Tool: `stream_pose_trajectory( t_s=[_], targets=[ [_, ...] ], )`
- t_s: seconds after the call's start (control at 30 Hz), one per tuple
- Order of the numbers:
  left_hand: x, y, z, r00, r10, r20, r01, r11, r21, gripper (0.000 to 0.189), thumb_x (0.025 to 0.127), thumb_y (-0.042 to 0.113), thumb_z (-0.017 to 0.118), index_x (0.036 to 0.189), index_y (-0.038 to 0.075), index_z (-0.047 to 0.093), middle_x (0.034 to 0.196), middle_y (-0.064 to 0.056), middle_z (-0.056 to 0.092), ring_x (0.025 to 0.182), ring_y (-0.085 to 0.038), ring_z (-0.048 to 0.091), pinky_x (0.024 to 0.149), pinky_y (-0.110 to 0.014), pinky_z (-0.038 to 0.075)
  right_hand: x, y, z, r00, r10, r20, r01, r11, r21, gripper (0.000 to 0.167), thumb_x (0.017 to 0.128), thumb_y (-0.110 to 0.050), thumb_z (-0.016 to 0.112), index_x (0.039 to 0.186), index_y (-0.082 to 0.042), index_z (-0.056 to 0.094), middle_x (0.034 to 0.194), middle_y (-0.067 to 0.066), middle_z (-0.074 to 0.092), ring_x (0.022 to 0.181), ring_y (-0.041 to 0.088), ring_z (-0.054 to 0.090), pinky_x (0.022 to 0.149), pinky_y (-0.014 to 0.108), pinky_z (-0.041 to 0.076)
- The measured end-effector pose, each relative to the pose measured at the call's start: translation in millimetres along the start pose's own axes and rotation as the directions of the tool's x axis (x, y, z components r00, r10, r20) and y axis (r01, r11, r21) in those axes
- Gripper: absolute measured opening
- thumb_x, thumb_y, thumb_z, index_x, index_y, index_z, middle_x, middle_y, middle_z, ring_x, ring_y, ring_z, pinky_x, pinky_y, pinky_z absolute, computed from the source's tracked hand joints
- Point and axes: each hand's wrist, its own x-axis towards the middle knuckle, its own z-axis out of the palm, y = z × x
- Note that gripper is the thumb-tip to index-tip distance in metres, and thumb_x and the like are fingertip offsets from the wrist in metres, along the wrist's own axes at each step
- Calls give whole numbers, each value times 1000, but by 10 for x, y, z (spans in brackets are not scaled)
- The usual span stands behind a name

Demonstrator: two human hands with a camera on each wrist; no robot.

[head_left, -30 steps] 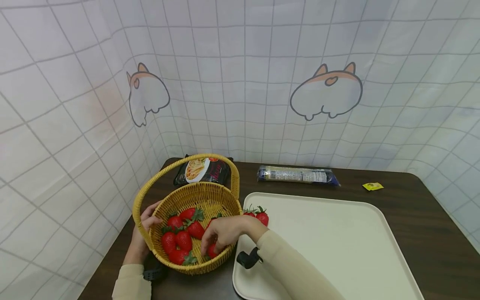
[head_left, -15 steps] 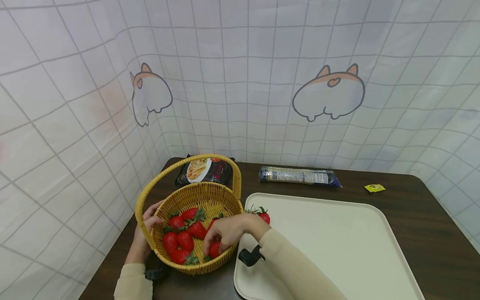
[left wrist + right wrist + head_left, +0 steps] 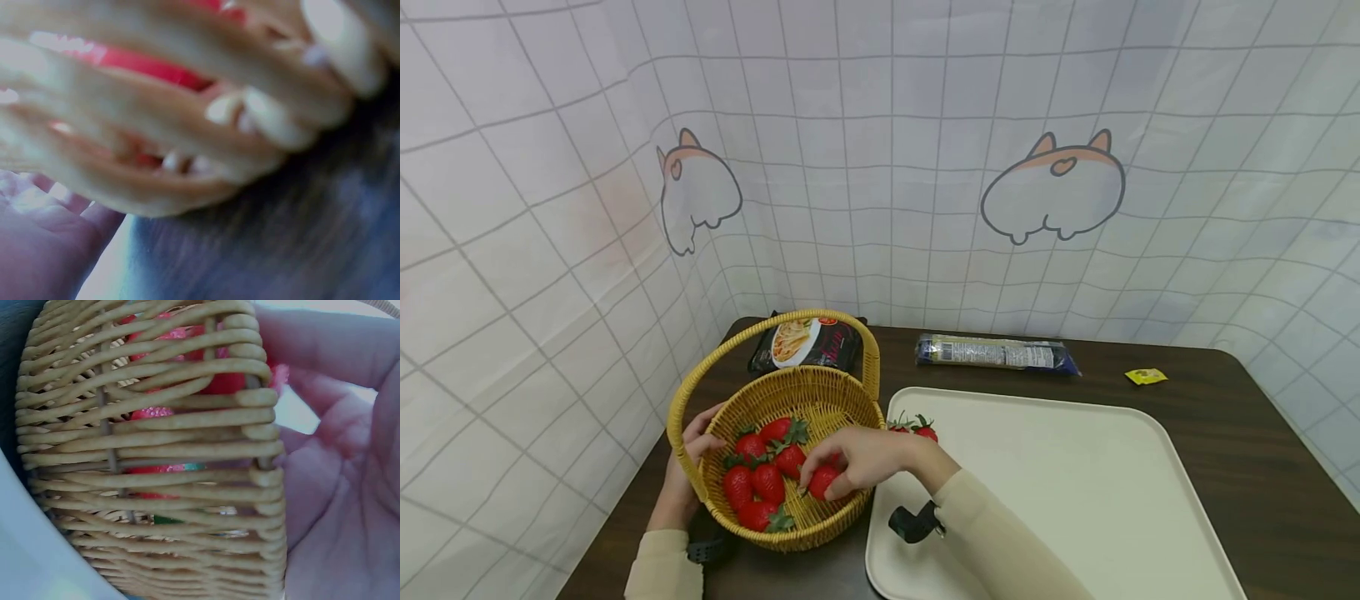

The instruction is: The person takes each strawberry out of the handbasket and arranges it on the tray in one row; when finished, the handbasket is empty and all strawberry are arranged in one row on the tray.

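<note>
A yellow wicker basket (image 3: 805,375) with a tall arched handle stands on the table, several red strawberries (image 3: 767,483) with green leaves lying inside. My left hand (image 3: 698,442) holds its left side, fingers over the rim; in the left wrist view the palm (image 3: 37,250) is beside the weave. Inside the basket's right part, my right hand (image 3: 872,458) pinches a strawberry (image 3: 824,482) between thumb and fingers. In the right wrist view, the basket wall (image 3: 156,444) partly hides the fruit, and the right palm (image 3: 337,481) is just past the rim.
A cream tray (image 3: 1037,483) lies to the basket's right, with strawberries (image 3: 926,432) at its far left corner, partly behind my right wrist. Behind the basket is a black noodle packet (image 3: 808,343). A long clear packet (image 3: 996,352) and a small yellow sachet (image 3: 1146,377) lie farther back.
My right hand has risen slightly from the basket's bottom right, bringing the pinched strawberry up with it and showing more of the fruit. The left hand stays at the rim.
</note>
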Motion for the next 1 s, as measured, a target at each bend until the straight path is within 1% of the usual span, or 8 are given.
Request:
stream_pose_trajectory(
  t_s=[0.1,0.17,0.27,0.37,0.5,0.63,0.8,1.0],
  targets=[
    [-10,5,6,1000,0,3,0,1000,2,50,93,-4,40,143,1,38,119,4,58,108,-14,57,85,-26,51,-43,-1,41,995,-14,-98,14,1000,-3,27,85,-16,72,112,-20,67,107,-13,62,89,2,51,77,21,47],
    [-14,13,10,1000,2,4,-2,1000,-4,51,93,-4,40,144,0,38,120,3,58,108,-14,57,85,-26,51,-64,-11,86,985,-35,-171,31,999,-26,26,85,-18,72,111,-21,66,109,-14,61,95,2,51,82,22,46],
    [-14,24,14,1000,2,1,-2,1000,-2,52,93,-5,40,144,-1,37,120,3,59,107,-13,57,85,-26,51,-84,-46,166,958,-65,-278,54,997,-48,26,86,-16,72,110,-22,65,111,-14,60,102,3,51,89,23,44],
    [-12,32,20,1000,3,0,-3,1000,5,53,92,-6,40,144,-1,36,120,4,59,107,-13,57,85,-26,51,-108,-76,236,931,-80,-356,73,997,-33,27,85,-14,73,110,-20,68,109,-12,61,100,4,51,87,24,44],
    [-18,21,23,1000,-4,-4,4,1000,4,52,92,-5,39,144,-1,37,119,4,59,107,-13,57,85,-26,51,-145,-65,297,906,-98,-413,102,995,-11,24,85,-11,74,108,-17,72,106,-11,62,97,5,53,82,24,47],
    [-22,4,16,1000,-3,-2,3,1000,-6,50,93,-4,40,143,0,38,120,4,59,107,-13,57,85,-26,51,-170,-31,321,882,-101,-461,124,992,20,18,87,-9,72,104,-16,75,108,-8,64,103,5,55,86,26,49],
    [-18,-10,10,1000,-2,3,2,1000,-9,51,93,-4,40,144,0,38,120,4,58,107,-13,57,85,-26,51,-222,-25,335,842,-56,-537,108,992,66,17,90,-13,69,105,-16,75,110,-7,64,107,9,56,88,28,48],
    [-17,-6,12,1000,4,-3,-4,1000,-2,51,93,-3,40,144,1,38,120,4,58,107,-13,57,85,-26,51,-302,-62,339,793,-10,-610,99,989,112,18,91,-17,69,107,-22,72,107,-9,62,100,12,58,83,30,50]
  ],
)
